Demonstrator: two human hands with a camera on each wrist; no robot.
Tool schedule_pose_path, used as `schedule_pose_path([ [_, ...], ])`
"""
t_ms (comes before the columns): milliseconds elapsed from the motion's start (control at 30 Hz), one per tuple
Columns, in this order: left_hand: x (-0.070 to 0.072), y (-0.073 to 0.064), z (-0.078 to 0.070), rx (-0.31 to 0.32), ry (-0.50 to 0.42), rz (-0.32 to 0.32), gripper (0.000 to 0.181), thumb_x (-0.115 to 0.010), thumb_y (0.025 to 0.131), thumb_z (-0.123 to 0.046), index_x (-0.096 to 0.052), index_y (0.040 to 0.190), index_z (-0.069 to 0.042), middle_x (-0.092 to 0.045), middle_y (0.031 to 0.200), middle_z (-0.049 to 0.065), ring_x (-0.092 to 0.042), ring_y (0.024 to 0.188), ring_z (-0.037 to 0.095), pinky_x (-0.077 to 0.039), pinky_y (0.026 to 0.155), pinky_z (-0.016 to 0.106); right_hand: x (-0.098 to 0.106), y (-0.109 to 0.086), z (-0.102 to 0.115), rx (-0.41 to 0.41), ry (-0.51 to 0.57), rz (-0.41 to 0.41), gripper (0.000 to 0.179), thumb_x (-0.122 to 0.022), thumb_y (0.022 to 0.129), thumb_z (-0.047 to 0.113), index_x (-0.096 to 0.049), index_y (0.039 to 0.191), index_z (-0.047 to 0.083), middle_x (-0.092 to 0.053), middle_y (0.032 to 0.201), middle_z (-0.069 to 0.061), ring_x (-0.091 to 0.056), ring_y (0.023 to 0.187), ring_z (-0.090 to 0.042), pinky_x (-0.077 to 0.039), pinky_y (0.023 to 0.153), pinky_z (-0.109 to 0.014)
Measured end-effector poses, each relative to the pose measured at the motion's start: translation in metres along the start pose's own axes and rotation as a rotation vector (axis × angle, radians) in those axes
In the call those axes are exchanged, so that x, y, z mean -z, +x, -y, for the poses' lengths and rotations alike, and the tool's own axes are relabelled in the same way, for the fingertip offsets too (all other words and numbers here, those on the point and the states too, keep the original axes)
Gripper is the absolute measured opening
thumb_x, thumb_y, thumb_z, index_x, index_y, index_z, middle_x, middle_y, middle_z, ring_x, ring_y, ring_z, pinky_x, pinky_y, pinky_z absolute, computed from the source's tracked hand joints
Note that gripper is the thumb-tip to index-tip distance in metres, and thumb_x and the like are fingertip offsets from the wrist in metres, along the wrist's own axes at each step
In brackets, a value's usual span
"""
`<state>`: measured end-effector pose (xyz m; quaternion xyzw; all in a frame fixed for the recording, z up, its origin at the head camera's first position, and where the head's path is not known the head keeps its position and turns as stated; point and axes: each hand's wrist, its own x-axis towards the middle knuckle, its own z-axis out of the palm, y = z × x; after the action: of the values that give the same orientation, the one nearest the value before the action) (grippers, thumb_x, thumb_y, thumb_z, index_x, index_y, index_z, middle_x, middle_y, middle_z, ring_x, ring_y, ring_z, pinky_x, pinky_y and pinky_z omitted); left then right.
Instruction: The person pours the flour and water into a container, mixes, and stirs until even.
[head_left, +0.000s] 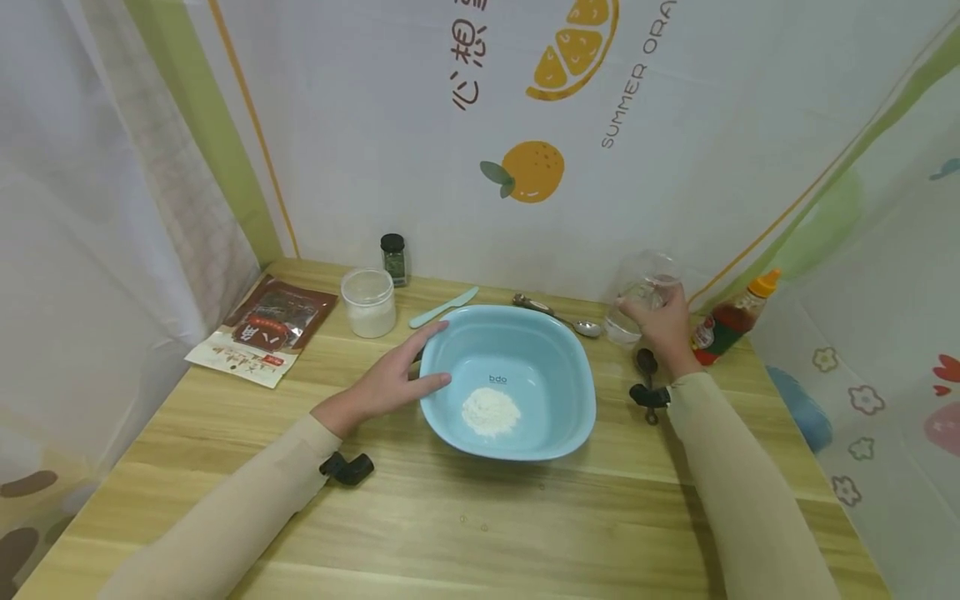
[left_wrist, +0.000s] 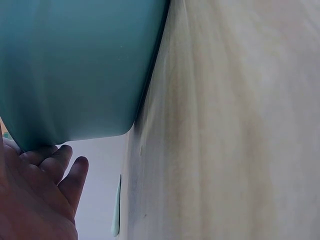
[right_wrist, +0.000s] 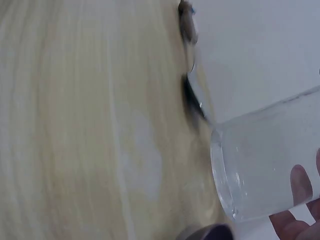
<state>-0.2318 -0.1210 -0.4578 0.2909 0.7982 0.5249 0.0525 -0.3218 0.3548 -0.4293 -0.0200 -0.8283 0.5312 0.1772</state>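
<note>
A light blue basin (head_left: 555,383) stands mid-table with a small heap of white powder (head_left: 491,412) on its floor. My left hand (head_left: 390,379) grips its left rim, thumb over the edge; in the left wrist view the other fingers (left_wrist: 72,180) lie under the rim, against the outer wall (left_wrist: 75,75). At the back right, my right hand (head_left: 663,325) holds a clear cup (head_left: 626,312) with clear liquid in it. The right wrist view shows the transparent cup (right_wrist: 265,160) slanted, its base close over the table and near a metal spoon (right_wrist: 200,97).
Behind the basin lie a pale green spreader (head_left: 444,307) and a silver spoon (head_left: 587,328). A jar of white powder (head_left: 369,304), a green herb jar (head_left: 393,260) and a brown packet (head_left: 273,325) sit left. Dark measuring spoons (head_left: 646,362) and a sauce bottle (head_left: 731,321) are right.
</note>
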Motion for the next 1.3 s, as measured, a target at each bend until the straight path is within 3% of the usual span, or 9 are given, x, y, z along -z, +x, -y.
schedule_pose_path([
  [100,0.001,-0.001,0.001,-0.007,0.001,-0.005,0.088,-0.075,0.106,-0.028,-0.027,0.177,-0.012,-0.036,0.176,0.021,-0.051,0.151,0.046,-0.062,0.105,0.051,0.0,-0.003,0.007,0.021,0.018,-0.011,0.085,-0.093,0.092,0.028,-0.045,0.159,0.008,-0.054,0.152,-0.009,-0.05,0.14,-0.024,-0.042,0.121,-0.039],
  [300,0.003,-0.001,0.0,-0.003,-0.006,-0.007,0.088,-0.075,0.105,-0.029,-0.026,0.177,-0.013,-0.036,0.176,0.021,-0.051,0.152,0.046,-0.062,0.105,0.052,0.003,-0.014,0.02,0.037,0.075,-0.006,0.09,-0.093,0.092,0.023,-0.041,0.164,0.007,-0.055,0.154,-0.008,-0.051,0.141,-0.024,-0.045,0.12,-0.041],
  [467,0.002,-0.002,0.001,-0.001,-0.017,-0.006,0.088,-0.075,0.105,-0.027,-0.026,0.177,-0.012,-0.035,0.176,0.023,-0.051,0.151,0.047,-0.063,0.104,0.051,0.002,-0.025,0.028,0.07,0.124,-0.007,0.077,-0.092,0.091,0.016,-0.048,0.154,0.01,-0.058,0.144,-0.004,-0.056,0.13,-0.021,-0.05,0.109,-0.032],
  [633,0.002,-0.002,0.001,0.005,-0.015,-0.007,0.087,-0.075,0.106,-0.026,-0.027,0.177,-0.012,-0.036,0.175,0.023,-0.053,0.149,0.048,-0.063,0.103,0.051,0.001,-0.039,0.035,0.085,0.049,-0.025,0.074,-0.093,0.09,0.015,-0.049,0.15,0.008,-0.057,0.141,-0.001,-0.056,0.128,-0.018,-0.05,0.103,-0.028],
  [800,0.002,-0.002,0.002,0.0,-0.012,-0.006,0.087,-0.075,0.106,-0.024,-0.027,0.177,-0.011,-0.037,0.175,0.024,-0.054,0.149,0.047,-0.063,0.104,0.05,0.0,-0.054,0.043,0.116,0.001,-0.04,0.077,-0.093,0.088,0.012,-0.05,0.15,-0.001,-0.058,0.135,-0.003,-0.056,0.127,-0.019,-0.05,0.104,-0.031],
  [1033,0.001,-0.001,-0.001,-0.007,-0.005,-0.002,0.087,-0.075,0.105,-0.026,-0.027,0.176,-0.011,-0.036,0.176,0.022,-0.054,0.149,0.046,-0.062,0.105,0.05,0.003,-0.07,0.053,0.158,-0.078,-0.038,0.077,-0.095,0.084,0.011,-0.053,0.148,0.0,-0.061,0.14,-0.012,-0.054,0.131,-0.02,-0.047,0.108,-0.035],
  [1300,0.001,0.0,0.001,0.004,-0.002,0.005,0.088,-0.075,0.105,-0.027,-0.026,0.177,-0.014,-0.037,0.176,0.02,-0.055,0.148,0.044,-0.063,0.105,0.047,0.002,-0.081,0.061,0.206,-0.152,-0.012,0.08,-0.096,0.082,0.011,-0.055,0.15,0.0,-0.062,0.142,-0.021,-0.057,0.134,-0.036,-0.047,0.111,-0.063],
])
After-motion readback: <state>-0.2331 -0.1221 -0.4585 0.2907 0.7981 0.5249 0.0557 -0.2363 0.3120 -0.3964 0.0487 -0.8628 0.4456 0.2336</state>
